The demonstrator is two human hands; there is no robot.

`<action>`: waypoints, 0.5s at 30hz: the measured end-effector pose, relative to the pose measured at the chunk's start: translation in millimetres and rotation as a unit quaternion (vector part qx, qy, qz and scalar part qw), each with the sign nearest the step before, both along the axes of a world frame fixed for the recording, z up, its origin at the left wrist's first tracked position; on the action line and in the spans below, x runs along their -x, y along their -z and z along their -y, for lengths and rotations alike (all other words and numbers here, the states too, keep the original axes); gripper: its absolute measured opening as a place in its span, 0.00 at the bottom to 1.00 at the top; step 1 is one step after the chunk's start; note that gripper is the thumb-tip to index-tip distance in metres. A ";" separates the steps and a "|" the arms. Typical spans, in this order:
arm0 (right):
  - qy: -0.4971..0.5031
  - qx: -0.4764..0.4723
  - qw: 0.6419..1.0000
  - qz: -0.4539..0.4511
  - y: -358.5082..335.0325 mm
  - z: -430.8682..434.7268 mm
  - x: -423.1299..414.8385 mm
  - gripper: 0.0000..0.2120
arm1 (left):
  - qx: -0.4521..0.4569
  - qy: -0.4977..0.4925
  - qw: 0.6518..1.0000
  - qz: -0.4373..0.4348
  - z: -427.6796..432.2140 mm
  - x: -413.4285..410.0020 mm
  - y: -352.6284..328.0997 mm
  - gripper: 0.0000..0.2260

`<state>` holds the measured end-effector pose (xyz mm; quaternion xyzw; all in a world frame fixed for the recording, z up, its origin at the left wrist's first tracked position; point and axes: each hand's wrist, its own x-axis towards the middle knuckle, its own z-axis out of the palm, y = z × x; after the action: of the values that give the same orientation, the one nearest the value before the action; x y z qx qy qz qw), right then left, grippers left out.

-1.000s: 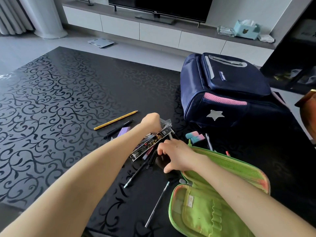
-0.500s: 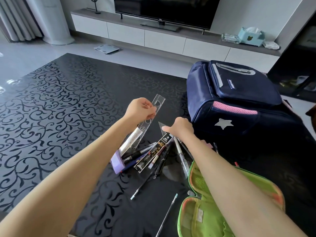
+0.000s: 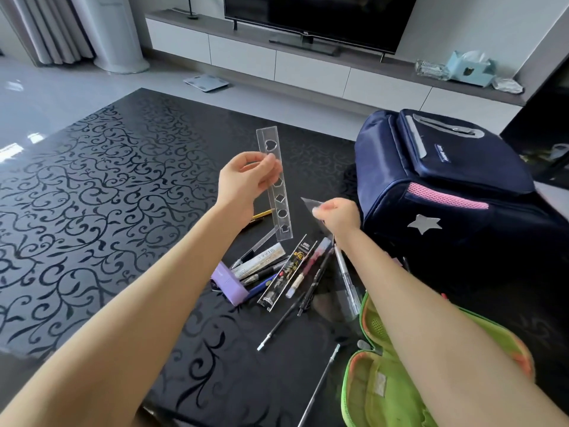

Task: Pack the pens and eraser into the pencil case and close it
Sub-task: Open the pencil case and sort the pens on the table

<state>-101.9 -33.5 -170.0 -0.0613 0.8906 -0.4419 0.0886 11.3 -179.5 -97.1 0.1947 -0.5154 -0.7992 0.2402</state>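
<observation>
The room was a living room with a grey floor, and a glossy black table [image 3: 101,211] with a curling vine pattern filled most of the view. On its right side stood a navy blue fabric backpack [image 3: 440,192] with a pink mesh strip and a silver star. In the near right corner lay the lime green zippered pencil case [image 3: 378,392], open, with an orange edge and soft padded inside; the right forearm crossed over it.

The left hand [image 3: 246,183] was raised above the table and pinched a long clear plastic ruler [image 3: 275,186] between thumb and fingers, almost upright; it had cut-out shapes such as a heart and a diamond. The right hand [image 3: 337,215] was closed around a thin transparent triangular set square [image 3: 309,204], whose sharp corner stuck out to the left.

Below the hands, the pens [image 3: 311,272] lay in a loose pile on the table, beside a flat black and gold packet [image 3: 286,275] and a small lilac rectangular block [image 3: 229,283]. Two thin refills [image 3: 283,326] lay apart, nearer the case.
</observation>
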 end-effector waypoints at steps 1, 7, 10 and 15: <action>0.018 0.082 0.996 -0.012 -9.0 -1.8 -5.8 0.04 | -0.017 -0.005 1.000 -0.010 -0.2 -4.4 -3.2 0.02; -0.010 0.333 0.941 0.055 -87.2 -39.1 -69.8 0.05 | -0.122 0.010 0.992 -0.023 -20.7 -35.2 -16.5 0.03; -0.103 0.312 0.938 0.106 -102.7 -69.2 -106.9 0.11 | -0.163 0.028 0.986 -0.003 -45.7 -47.9 -11.4 0.05; -0.080 0.216 0.969 0.085 -100.7 -110.2 -141.2 0.04 | -0.187 0.130 0.974 0.017 -105.5 -62.3 -2.7 0.07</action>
<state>39.3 76.6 -69.3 -0.1124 0.7556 -0.6185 0.1841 73.6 -74.0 -94.4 0.1815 -0.3821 -0.9021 0.0851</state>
